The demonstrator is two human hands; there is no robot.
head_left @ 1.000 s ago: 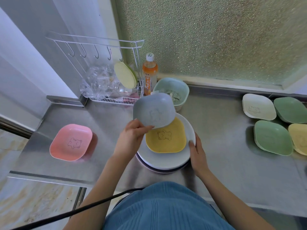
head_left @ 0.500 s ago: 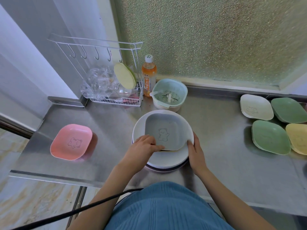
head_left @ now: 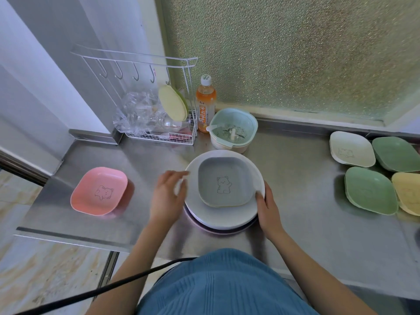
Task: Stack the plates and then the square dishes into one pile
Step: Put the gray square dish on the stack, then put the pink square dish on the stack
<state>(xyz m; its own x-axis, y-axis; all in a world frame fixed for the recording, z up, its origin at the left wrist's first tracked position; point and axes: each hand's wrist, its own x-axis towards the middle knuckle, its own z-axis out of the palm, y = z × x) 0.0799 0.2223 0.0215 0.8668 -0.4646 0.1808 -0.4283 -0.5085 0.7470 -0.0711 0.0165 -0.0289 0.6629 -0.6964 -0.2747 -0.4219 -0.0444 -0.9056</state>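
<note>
A pile of round plates [head_left: 227, 218] stands at the middle of the steel counter. On top lies a grey square dish [head_left: 225, 181] with a bear drawing; a yellow rim shows under its near edge. My left hand [head_left: 167, 196] hovers blurred just left of the pile, fingers apart, holding nothing. My right hand [head_left: 267, 206] rests against the pile's right rim, steadying it. A pink square dish [head_left: 100, 190] sits alone at the left. At the right lie a white dish [head_left: 350, 148], two green dishes [head_left: 370, 190] [head_left: 396, 153] and a yellow dish [head_left: 408, 193].
A wire rack [head_left: 159, 123] with a pale green lid and plastic wrap stands at the back left. Beside it are an orange drink bottle [head_left: 205, 105] and a mint strainer bowl [head_left: 233, 130]. The counter's front edge [head_left: 68, 237] drops to the floor on the left.
My left hand lowered the grey dish onto the yellow dish on the pile, let go of it and drew back to the left. The right hand stayed at the pile's rim.
</note>
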